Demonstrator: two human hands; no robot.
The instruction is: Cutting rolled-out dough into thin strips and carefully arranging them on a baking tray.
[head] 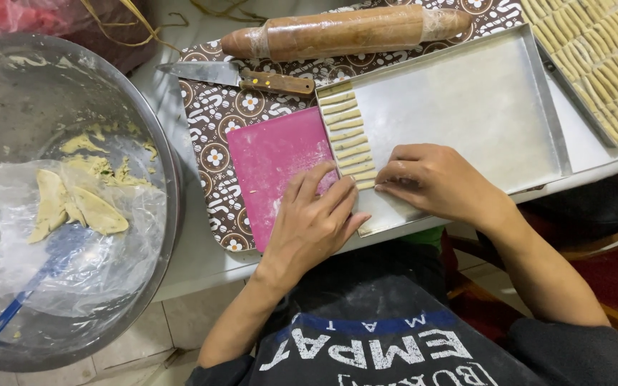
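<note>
My left hand (314, 218) lies over the lower right corner of a pink cutting board (273, 161), fingers pointing toward the near end of a column of pale dough strips (348, 132). My right hand (430, 180) rests on a metal baking tray (481, 107), fingertips pressed at the lowest strip in that column. The strips lie side by side along the tray's left edge. Whether a strip is pinched under the fingers is hidden.
A wooden rolling pin (348, 32) and a knife (241, 75) lie beyond the board on a patterned brown tray (212, 114). A large metal bowl (59, 193) at left holds dough scraps and a blue spatula. A second tray of strips (602, 57) sits top right.
</note>
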